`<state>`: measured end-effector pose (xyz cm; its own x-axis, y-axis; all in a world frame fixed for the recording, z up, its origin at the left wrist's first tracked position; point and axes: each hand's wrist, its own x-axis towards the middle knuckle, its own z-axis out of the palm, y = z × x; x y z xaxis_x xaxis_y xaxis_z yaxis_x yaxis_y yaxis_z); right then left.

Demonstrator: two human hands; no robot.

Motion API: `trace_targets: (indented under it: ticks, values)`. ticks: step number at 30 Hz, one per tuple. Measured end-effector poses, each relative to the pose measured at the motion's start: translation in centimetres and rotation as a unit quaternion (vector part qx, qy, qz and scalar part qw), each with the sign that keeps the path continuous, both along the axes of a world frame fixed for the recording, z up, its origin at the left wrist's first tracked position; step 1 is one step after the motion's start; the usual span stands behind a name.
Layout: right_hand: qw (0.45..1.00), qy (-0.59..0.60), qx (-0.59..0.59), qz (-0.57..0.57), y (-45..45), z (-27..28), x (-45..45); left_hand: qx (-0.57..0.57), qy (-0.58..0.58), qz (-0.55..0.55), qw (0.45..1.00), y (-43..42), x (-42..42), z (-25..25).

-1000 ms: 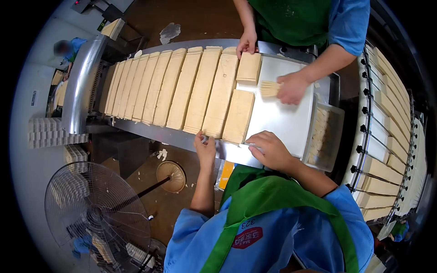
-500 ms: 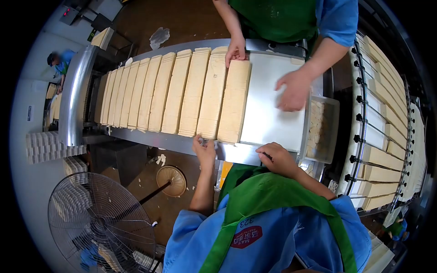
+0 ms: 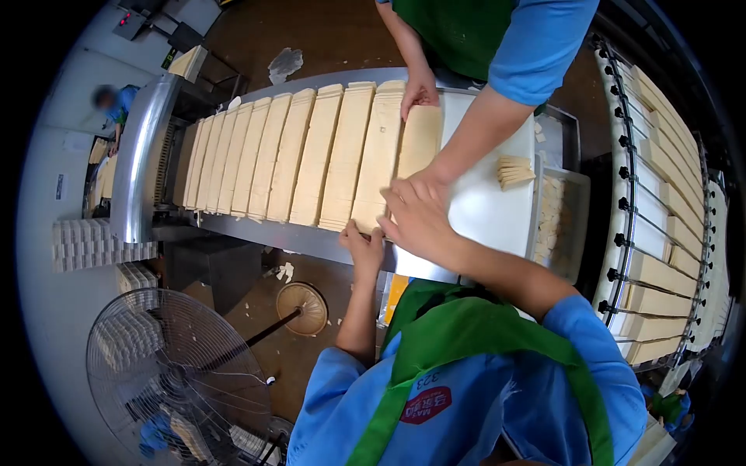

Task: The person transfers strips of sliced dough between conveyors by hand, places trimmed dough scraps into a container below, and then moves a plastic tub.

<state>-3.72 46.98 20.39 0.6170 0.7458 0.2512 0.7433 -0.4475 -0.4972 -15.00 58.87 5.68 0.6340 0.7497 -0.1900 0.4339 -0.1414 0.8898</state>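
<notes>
A row of long, pale layered dough-sheet stacks (image 3: pixel 307 155) lies across the metal worktable. My left hand (image 3: pixel 364 247) is at the near end of the second stack from the right, its bent fingers apart and touching that end. My right hand (image 3: pixel 423 221) reaches across with fingers spread over the near part of the rightmost stack (image 3: pixel 420 140), beside the co-worker's forearm. The co-worker's one hand (image 3: pixel 420 92) touches that stack's far end. Their other hand is mostly hidden behind my right hand.
A small pile of dough strips (image 3: pixel 515 172) lies on the white board (image 3: pixel 489 213). To the right stands a bin of scraps (image 3: pixel 579 225); beyond it is a rack of dough slabs (image 3: pixel 660 272). A fan (image 3: pixel 175 373) and a round stand base (image 3: pixel 301 308) are at lower left.
My right hand has moved left and forward from the table edge onto the rightmost stack. The co-worker's right-side arm has swung in toward the same stack. The strip pile now shows on the board.
</notes>
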Motion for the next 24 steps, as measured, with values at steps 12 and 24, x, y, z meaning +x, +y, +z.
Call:
trace_targets:
  ticks: [12,24]
  values:
    - [0.938,0.129,-0.291,-0.139,10.9,-7.6,9.9,0.122,0.088,-0.112,0.982,0.2,1.8,3.7]
    - [0.929,0.086,-0.246,-0.261,3.9,-8.5,9.5,0.121,0.127,-0.161,0.971,0.7,5.1,4.7]
